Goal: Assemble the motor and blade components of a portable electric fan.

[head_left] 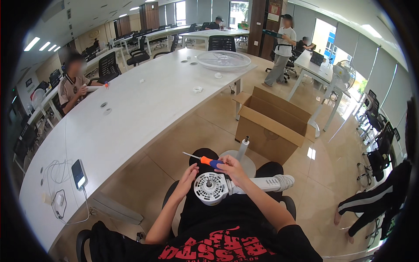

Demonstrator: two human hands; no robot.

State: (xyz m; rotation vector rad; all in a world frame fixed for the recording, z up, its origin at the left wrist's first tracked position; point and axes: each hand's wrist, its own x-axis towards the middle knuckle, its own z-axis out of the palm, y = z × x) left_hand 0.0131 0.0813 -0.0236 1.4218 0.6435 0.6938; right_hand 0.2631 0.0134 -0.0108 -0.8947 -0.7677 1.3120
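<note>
A white fan motor (211, 190) is lying on the person's lap, its neck (261, 184) attached. Above it, the right hand (234, 171) is clasping a screwdriver (212, 163); left of it, apart, the left hand (187, 179) is hanging open, empty. Work seems partway: the motor's spindle (209, 183) is carrying no blade, a pole (242, 149) is standing detached beyond it, a grille (223, 60) lying farther off.

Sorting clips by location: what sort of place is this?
Probably an open-plan office or shared workspace: long white table, black mesh-backed chairs around the room, and grey blinds along the right wall.
</note>
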